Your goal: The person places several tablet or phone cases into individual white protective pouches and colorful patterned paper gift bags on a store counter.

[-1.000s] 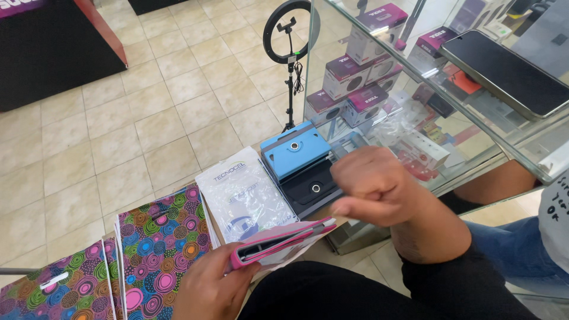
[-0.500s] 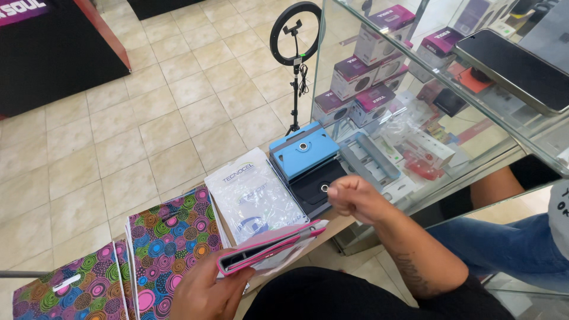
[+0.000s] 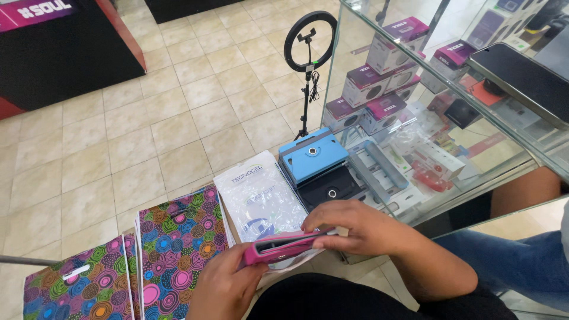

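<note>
Left hand [image 3: 222, 287] is gripping the pink case [image 3: 281, 248]; right hand [image 3: 349, 228] is pinching its top edge closed — best keeping edges aligned over the clear pouch [image 3: 261, 198].

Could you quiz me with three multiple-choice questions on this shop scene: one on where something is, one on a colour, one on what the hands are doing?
1. Where does the ring light stand?
A. on the tiled floor beside the glass display case
B. inside the case
C. on the person's lap

2. What colour is the case stacked on top of the black case?
A. red
B. blue
C. yellow

3. What are the two hands doing?
A. resting empty
B. both on the pink case
C. lifting the ring light

Answers:
1 A, its stand rises from the tiles.
2 B, the blue case lies on top.
3 B, the left hand has its grip at one end and the right hand at the other.
</note>
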